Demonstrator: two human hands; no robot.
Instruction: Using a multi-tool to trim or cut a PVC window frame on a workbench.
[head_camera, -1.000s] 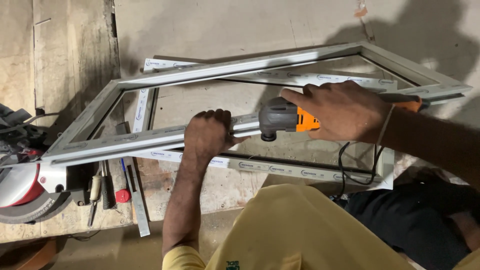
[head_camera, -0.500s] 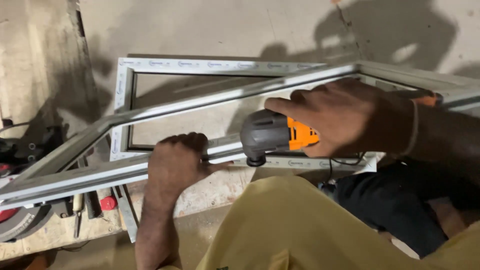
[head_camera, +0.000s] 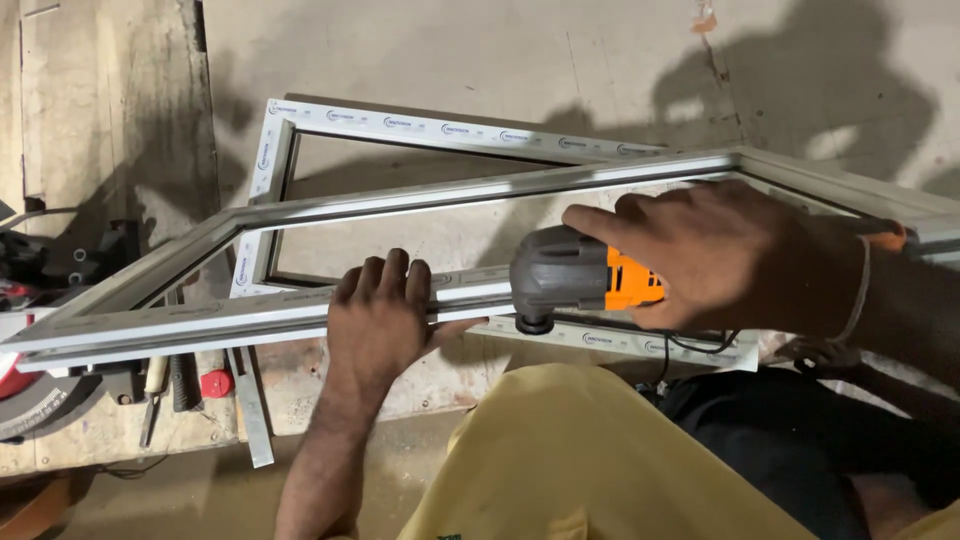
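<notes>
The left hand (head_camera: 385, 310) clamps its fingers over the near rail of the grey window frame (head_camera: 300, 315), steadying it above the floor, while the right hand (head_camera: 720, 255) grips the orange-and-grey power tool (head_camera: 580, 280), its head pressed against that rail.

Two hands: left hand (head_camera: 378, 318) at lower centre, right hand (head_camera: 720, 258) at centre right. One grey-and-orange power tool (head_camera: 582, 280). Two window frames: one raised frame (head_camera: 200, 322), one flat frame (head_camera: 440, 128) beneath. One saw (head_camera: 25, 395) at lower left edge. One red-capped tool (head_camera: 216, 383) at lower left.
</notes>
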